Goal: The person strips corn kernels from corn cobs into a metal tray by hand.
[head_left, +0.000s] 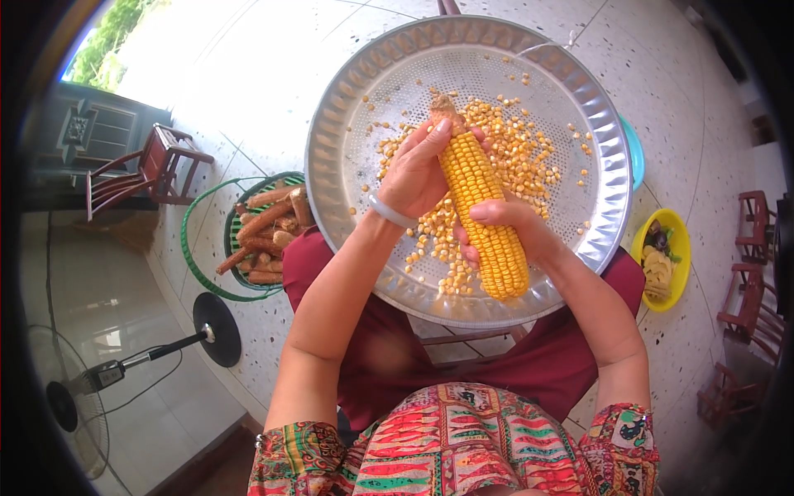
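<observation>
A large yellow corn cob is held between my two hands above a round perforated metal tray. My left hand grips the cob's upper end, where the kernels are off and the bare brownish tip shows; a pale bangle circles that wrist. Wrapped round the lower half is my right hand, its thumb lying across the rows of kernels. Most rows in sight are full. Loose corn kernels lie scattered and heaped on the tray beneath the hands.
A green basket of stripped cobs stands on the floor at left. On the right sit a yellow bowl with food scraps and a partly hidden turquoise basin. A standing fan, a wooden chair and small chairs are around.
</observation>
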The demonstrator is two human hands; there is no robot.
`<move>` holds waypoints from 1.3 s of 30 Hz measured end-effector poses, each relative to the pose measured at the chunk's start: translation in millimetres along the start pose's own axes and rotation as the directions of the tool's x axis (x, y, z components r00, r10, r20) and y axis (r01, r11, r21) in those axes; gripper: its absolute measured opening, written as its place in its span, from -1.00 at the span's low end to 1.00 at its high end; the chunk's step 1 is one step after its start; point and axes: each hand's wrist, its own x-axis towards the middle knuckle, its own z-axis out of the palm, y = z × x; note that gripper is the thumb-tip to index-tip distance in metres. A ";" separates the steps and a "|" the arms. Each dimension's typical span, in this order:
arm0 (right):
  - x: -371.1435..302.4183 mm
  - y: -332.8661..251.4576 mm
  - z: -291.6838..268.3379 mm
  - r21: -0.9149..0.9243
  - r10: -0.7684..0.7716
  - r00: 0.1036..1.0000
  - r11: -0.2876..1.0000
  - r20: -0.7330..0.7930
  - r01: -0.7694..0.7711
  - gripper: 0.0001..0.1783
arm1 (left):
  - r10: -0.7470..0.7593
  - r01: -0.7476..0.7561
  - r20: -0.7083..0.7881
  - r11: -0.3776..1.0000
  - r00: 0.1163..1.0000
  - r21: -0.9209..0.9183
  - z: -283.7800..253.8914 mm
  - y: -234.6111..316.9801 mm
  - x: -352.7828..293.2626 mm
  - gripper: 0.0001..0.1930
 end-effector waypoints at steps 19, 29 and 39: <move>-1.9 2.4 -12.7 0.268 0.022 0.976 0.960 0.218 -0.081 -0.56 | 0.024 -0.019 0.060 0.996 0.998 -0.089 5.5 1.2 0.3 -0.53; 9.8 1.2 5.9 -0.486 -0.171 0.971 0.871 -0.166 0.070 -0.52 | -0.032 0.032 -0.185 0.999 0.982 -0.003 -9.7 -4.9 0.6 -0.57; -6.5 -9.1 1.1 0.130 0.029 1.000 0.991 0.008 -0.030 -0.54 | -0.028 0.020 -0.066 0.991 0.997 -0.132 15.6 -1.2 1.1 -0.60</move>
